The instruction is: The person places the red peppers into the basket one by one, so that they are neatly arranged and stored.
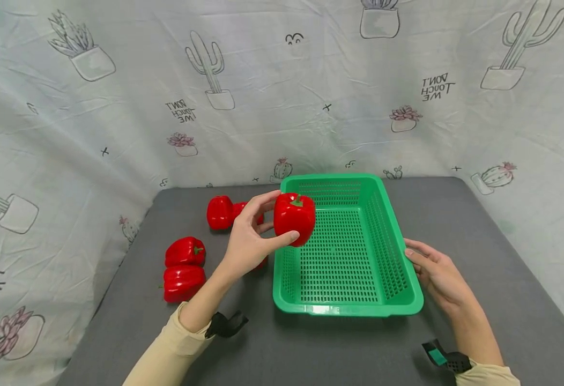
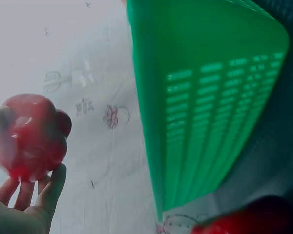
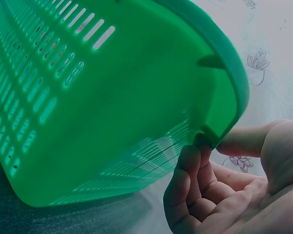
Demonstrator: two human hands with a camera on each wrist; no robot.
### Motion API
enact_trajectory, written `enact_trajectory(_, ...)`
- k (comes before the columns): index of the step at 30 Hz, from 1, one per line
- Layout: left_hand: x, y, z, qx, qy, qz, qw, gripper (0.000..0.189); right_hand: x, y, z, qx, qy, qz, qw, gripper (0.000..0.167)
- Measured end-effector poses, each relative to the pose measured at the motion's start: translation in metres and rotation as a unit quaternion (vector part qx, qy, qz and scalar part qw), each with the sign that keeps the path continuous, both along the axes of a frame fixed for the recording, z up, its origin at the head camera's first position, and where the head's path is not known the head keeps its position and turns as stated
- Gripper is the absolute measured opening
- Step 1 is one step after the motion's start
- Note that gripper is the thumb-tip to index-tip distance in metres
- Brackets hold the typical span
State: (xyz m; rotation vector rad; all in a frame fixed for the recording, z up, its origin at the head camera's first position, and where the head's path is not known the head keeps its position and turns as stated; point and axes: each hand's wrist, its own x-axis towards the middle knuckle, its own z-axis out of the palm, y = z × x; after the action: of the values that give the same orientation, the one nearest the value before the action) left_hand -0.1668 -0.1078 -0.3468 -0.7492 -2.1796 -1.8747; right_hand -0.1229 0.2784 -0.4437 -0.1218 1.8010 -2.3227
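My left hand holds a shiny red bell pepper between thumb and fingers, its green stem facing up. It hangs over the left side of a green perforated plastic basket. In the left wrist view, fingers cup this bell pepper beside the basket's outer wall. At the basket's right side, my right hand pinches the rim. The right wrist view shows the thumb over the rim and the curled fingers underneath. Only bare slotted floor shows inside the basket.
Two red bell peppers lie touching at the left of the grey table. Further back sits another pair, partly behind my left hand. One more pepper peeks out beneath that hand. A cactus-print curtain surrounds the table.
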Motion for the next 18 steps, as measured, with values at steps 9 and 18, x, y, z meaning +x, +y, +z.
enact_trajectory(9,0.0,0.039,0.025,0.006,-0.017,-0.02,0.9996,0.065,0.006,-0.002,0.0,-0.008,0.0,-0.01,0.9999,0.038)
enact_trajectory(18,-0.021,0.061,0.016,0.021,-0.022,-0.012,0.9995,0.064,0.009,-0.006,0.0,-0.006,0.006,-0.006,0.9999,0.038)
